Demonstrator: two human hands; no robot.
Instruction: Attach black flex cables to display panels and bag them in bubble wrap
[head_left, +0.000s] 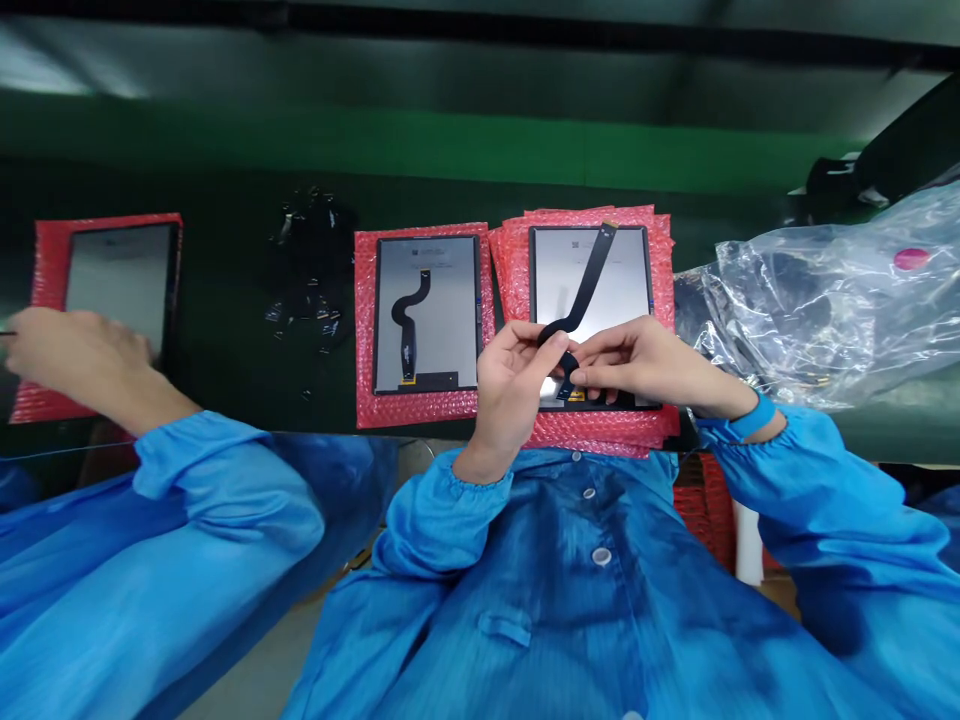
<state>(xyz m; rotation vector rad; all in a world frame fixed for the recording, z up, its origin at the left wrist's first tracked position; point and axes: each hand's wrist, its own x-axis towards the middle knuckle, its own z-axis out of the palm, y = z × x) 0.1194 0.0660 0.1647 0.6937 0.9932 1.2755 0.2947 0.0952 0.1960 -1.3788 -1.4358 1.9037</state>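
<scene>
just right of centre, a long, curved black ribbon cable (590,281) extends over a grey rectangular screen panel (632,275), its lower part pinched by the left hand (517,385) and the right hand (634,362). the panel rests on stacked pink bubble-wrap sheets (592,431). leftward is a second grey screen panel (456,310); rightward, crumpled clear plastic (832,300). far left, a co-worker's hand (82,358) partly covers another panel (127,265).

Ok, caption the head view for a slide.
Left hand and right hand hold a black flex cable over a display panel on red bubble wrap.
</scene>
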